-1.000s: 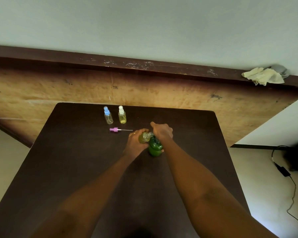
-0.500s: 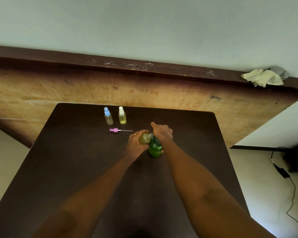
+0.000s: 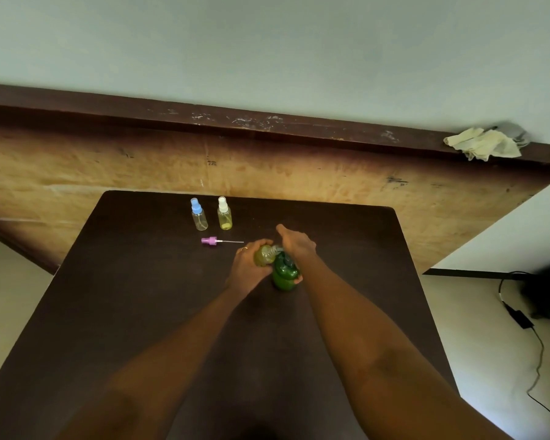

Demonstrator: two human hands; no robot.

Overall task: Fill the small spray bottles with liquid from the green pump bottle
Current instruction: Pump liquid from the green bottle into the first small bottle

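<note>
A pale wall [image 3: 267, 42] rises behind a worn wooden board [image 3: 299, 173], whose top ledge holds a crumpled cloth [image 3: 486, 144] at the right. Against the board stands a dark table [image 3: 124, 312]; right of it a cable [image 3: 534, 344] lies on the floor. Both bare forearms reach to the table's middle. The left hand [image 3: 246, 268] has its fingers curled round a small bottle [image 3: 262, 255] of yellow-green liquid, tilted with its neck at the pump spout. The right hand [image 3: 296, 244] lies over the pump head of the green bottle [image 3: 285, 274], one digit pointing straight out; the other fingers are hidden, so I cannot tell their grip. Near the far edge a blue-cap bottle [image 3: 199, 215] and a white-cap bottle [image 3: 224, 214] stand side by side. Just before them lies a pink sprayer [image 3: 211, 240].
</note>
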